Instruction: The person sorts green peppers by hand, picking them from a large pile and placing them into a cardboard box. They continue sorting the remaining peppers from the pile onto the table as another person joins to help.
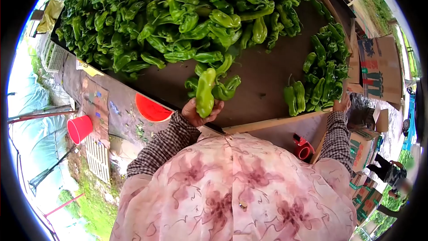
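Note:
My left hand (203, 112) is closed around a light green pepper (206, 91), held upright near the front edge of the table (249, 93). Several darker peppers (226, 88) sit right behind it. Beyond them, a large heap of green peppers (133, 22) covers the back and left of the table. My right hand (341, 104) is at the wooden rim (281, 121) on the right, beside a smaller pile of peppers (327, 69); its fingers are mostly hidden. Two peppers (294, 97) lie at the near left side of that pile.
A red tape dispenser (304, 147) lies below the rim, near my right forearm. Cardboard boxes (379, 69) stand on the right, with a person (392, 174) beyond. To the left are a red basin (153, 108), a pink bucket (80, 129) and a pallet (97, 157).

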A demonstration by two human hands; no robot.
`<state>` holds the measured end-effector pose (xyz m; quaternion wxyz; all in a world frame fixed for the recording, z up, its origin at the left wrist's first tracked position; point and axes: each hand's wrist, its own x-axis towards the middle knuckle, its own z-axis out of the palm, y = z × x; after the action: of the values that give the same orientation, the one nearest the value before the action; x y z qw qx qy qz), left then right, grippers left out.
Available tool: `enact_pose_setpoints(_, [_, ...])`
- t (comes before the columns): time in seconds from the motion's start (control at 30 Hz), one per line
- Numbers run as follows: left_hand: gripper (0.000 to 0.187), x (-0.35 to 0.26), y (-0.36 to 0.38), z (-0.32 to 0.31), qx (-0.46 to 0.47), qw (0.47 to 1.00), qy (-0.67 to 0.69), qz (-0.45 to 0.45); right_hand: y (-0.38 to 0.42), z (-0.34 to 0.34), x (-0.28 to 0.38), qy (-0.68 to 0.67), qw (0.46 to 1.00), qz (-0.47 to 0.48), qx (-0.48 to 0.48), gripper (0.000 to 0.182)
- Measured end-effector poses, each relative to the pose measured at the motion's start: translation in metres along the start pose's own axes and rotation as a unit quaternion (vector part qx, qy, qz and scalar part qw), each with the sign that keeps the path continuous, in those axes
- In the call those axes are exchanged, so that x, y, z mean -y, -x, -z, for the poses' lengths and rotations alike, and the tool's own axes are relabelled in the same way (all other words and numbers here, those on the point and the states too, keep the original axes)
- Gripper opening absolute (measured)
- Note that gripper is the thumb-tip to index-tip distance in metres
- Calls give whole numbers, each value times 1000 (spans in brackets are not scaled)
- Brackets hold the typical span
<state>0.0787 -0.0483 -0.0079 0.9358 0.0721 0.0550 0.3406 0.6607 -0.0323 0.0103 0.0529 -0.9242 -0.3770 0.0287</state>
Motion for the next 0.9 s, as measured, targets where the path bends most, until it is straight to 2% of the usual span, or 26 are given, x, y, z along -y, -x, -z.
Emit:
enact_pose_setpoints(0.07, [70,3,1,-1,47,991,113,-56,14,0,3,-85,982,56,-162,63])
enact_pose_setpoints(0.1, [67,3,2,-1,45,990,116,-61,34,10,29,-82,968,125,-203,58])
enact_pose_setpoints(0.17, [66,2,3,-1,43,990,117,-63,66,-8,72,-283,894,309,-161,54])
enact_pose_setpoints(0.23, [65,3,5,-1,39,990,118,-60,152,20,168,-313,845,433,-35,56])
enact_pose_setpoints(0.27, [65,5,6,-1,33,991,117,-58,194,40,208,-293,813,500,54,69])
enact_pose_setpoints(0.3, [65,6,7,-1,28,991,115,-58,221,35,235,-313,755,571,78,73])
enact_pose_setpoints(0.33, [65,7,6,-5,29,991,114,-58,245,21,252,-354,719,581,144,72])
enact_pose_setpoints(0.4, [68,8,6,-14,15,991,125,-52,262,-2,275,-332,672,627,213,69])
enact_pose_setpoints(0.43, [63,6,8,-14,24,991,123,-48,263,-9,277,-332,669,630,213,69])
enact_pose_setpoints(0.47, [63,3,11,-15,24,991,123,-52,264,-16,277,-353,670,589,283,64])
enact_pose_setpoints(0.5, [58,1,15,-15,-27,994,78,-74,265,-21,278,-370,666,544,352,59])
enact_pose_setpoints(0.53, [52,-2,19,-15,-79,992,33,-96,266,-25,276,-369,664,547,353,59])
enact_pose_setpoints(0.57, [40,-6,23,-13,-60,993,16,-102,267,-27,272,-481,625,419,450,55])
enact_pose_setpoints(0.6, [40,-7,24,-14,-59,992,17,-108,270,-23,272,-572,563,275,529,50])
enact_pose_setpoints(0.67, [39,-9,25,-17,-218,960,-94,-147,275,-14,274,-578,567,268,523,49])
enact_pose_setpoints(0.7, [37,-12,27,-12,-169,971,-76,-149,278,-9,276,-588,570,259,513,49])
enact_pose_setpoints(0.73, [37,-11,28,-9,-169,971,-75,-152,285,-7,279,-585,569,261,515,49])
enact_pose_setpoints(0.8, [39,-8,26,-8,-242,946,-142,-163,300,-7,286,-574,580,294,497,50])
enact_pose_setpoints(0.83, [39,-8,26,-9,-241,946,-141,-165,305,-14,288,-504,650,401,404,55])
enact_pose_setpoints(0.87, [43,-7,26,-10,-234,947,-136,-175,308,-16,291,-502,649,403,405,55])
enact_pose_setpoints(0.9, [47,-6,26,-11,-228,947,-131,-184,314,-16,296,-420,697,496,304,58])
